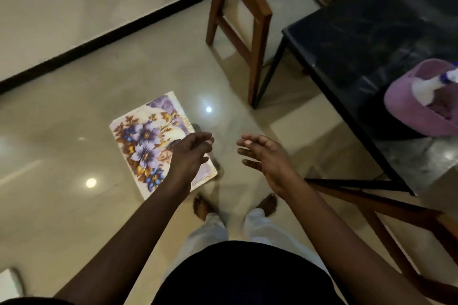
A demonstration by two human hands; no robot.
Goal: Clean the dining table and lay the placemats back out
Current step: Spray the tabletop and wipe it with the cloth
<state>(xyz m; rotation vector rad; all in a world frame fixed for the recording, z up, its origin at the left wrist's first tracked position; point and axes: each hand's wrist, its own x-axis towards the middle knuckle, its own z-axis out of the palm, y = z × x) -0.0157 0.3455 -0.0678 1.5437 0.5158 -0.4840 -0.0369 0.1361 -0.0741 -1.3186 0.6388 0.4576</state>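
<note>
**Both hands empty, placemat on the floor off the table's corner**

The person stands just off the near-left corner of the dining table [371, 39], a dark, glossy top on a black frame. Both arms reach forward at about the same height. The left hand [190, 153] is released, with its fingers loosely bent and nothing in them. The right hand [265, 156] is also released, with its fingers spread and slightly curved, holding nothing. The two hands are near each other but apart, and neither touches the table.

The floral placemat [146, 141], purple and blue flowers on a pale ground, lies flat on the tiled floor [74, 106] to the left of the table, well clear of its leg. The left hand is in front of its near-right part in the view. Whether it is one mat or a stack cannot be told.

On the table's near edge sits a purple basin [406, 106], with a white spray bottle [431, 84] lying in it. A wooden chair [243, 7] with a pale seat stands at the table's far-left side. Another wooden chair [386, 208] shows partly at the table's near side. The person's bare feet [203, 208] are on the floor, left of the table's near corner.
</note>
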